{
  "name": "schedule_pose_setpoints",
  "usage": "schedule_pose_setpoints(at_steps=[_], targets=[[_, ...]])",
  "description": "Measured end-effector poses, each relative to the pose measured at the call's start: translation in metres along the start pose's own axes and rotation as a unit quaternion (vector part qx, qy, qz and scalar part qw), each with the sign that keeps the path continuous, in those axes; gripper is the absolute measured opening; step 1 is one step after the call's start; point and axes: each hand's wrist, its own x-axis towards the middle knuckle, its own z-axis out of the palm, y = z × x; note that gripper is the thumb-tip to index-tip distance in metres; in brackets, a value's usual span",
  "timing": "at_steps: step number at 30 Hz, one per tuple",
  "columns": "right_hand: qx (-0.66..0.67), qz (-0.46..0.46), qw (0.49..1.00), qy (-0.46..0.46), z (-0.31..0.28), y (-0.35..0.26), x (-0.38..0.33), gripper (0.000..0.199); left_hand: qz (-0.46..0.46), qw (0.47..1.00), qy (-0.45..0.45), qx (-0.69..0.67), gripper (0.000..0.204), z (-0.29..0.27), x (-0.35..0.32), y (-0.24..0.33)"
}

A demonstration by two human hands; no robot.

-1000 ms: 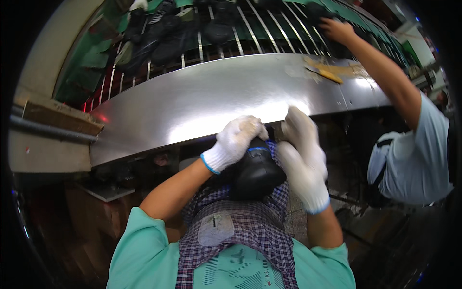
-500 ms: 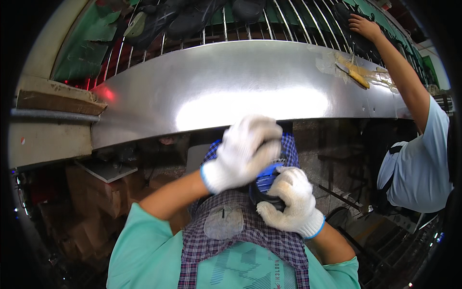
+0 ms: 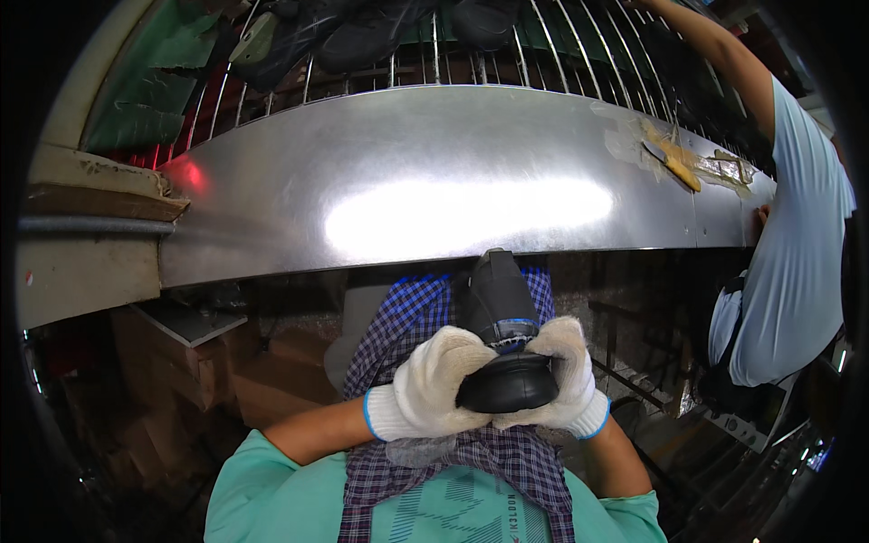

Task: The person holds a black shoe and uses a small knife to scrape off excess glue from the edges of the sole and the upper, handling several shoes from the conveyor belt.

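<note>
A black shoe (image 3: 498, 294) with a blue band near its middle is held over my lap, just in front of the metal bench edge. Its rounded black near end (image 3: 509, 385) faces me. My left hand (image 3: 436, 380), in a white knitted glove, wraps round the shoe's left side. On the opposite side, my right hand (image 3: 568, 376), gloved alike, grips it with the thumb close to the blue band. Most of the fingertips are hidden beneath and behind the shoe.
A shiny metal ledge (image 3: 434, 136) spans the front. A yellow-handled knife (image 3: 672, 166) lies at its right. Beyond are metal rods (image 3: 434, 54) carrying several dark shoes (image 3: 362, 41). A co-worker (image 3: 797, 217) reaches over at right. Cardboard boxes (image 3: 281, 376) stand low at left.
My left hand has come down from above onto the shoe's left side. The shoe has turned, so its far end now points at the ledge. The co-worker's arm has moved farther up.
</note>
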Motion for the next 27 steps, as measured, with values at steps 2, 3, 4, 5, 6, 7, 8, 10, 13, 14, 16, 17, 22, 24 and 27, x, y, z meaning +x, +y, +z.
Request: schedule_pose_setpoints(at_steps=[2,3,4,5,6,7,8,10,13,14,16,17,22,24,27], targets=[[-0.022,-0.002,1.000,-0.008,-0.003,0.007,-0.001,0.093,-0.040,0.998,-0.011,0.047,0.069,-0.001,0.002,0.004],[-0.014,-0.007,1.000,-0.005,-0.002,0.009,-0.001,0.093,-0.049,0.997,-0.025,0.048,0.069,-0.002,0.002,0.003],[-0.006,-0.013,1.000,-0.001,-0.002,0.011,0.000,0.093,-0.057,0.996,-0.038,0.049,0.068,-0.002,0.002,0.003],[0.002,-0.018,1.000,0.004,-0.002,0.013,0.000,0.093,-0.065,0.995,-0.052,0.050,0.067,-0.002,0.003,0.002],[0.015,-0.014,1.000,0.000,-0.003,0.017,0.000,0.093,-0.080,0.994,-0.057,0.039,0.065,-0.001,0.006,0.002],[0.028,-0.010,1.000,-0.004,-0.006,0.020,-0.001,0.093,-0.095,0.993,-0.061,0.027,0.062,-0.002,0.009,0.003],[0.041,-0.005,0.999,-0.008,-0.008,0.023,-0.002,0.093,-0.111,0.992,-0.066,0.015,0.059,-0.002,0.012,0.004],[0.086,0.013,0.996,-0.018,-0.012,0.030,0.001,0.095,-0.131,0.987,-0.092,0.013,0.055,-0.003,0.020,0.003],[0.165,0.062,0.984,-0.022,-0.014,0.042,-0.006,0.076,-0.163,0.978,-0.127,-0.008,0.051,-0.005,0.028,0.002],[0.167,0.066,0.983,-0.048,-0.020,0.049,-0.007,0.070,-0.175,0.975,-0.137,-0.019,0.050,-0.005,0.029,0.001],[0.185,0.098,0.976,-0.059,-0.021,0.051,-0.009,0.053,-0.165,0.975,-0.147,-0.026,0.051,-0.007,0.028,-0.004],[0.197,0.089,0.975,-0.056,-0.022,0.052,-0.007,0.054,-0.160,0.975,-0.151,-0.030,0.051,-0.009,0.028,-0.006],[0.132,0.057,0.978,-0.151,-0.036,0.059,0.027,0.063,-0.201,0.969,-0.142,0.003,0.078,-0.010,0.033,-0.013],[0.017,0.212,0.950,-0.229,-0.036,0.051,0.037,0.069,-0.208,0.972,-0.109,0.027,0.089,-0.010,0.034,-0.010],[0.000,0.268,0.918,-0.293,-0.020,0.049,0.023,0.087,-0.188,0.973,-0.132,0.014,0.129,-0.017,0.032,-0.019]])
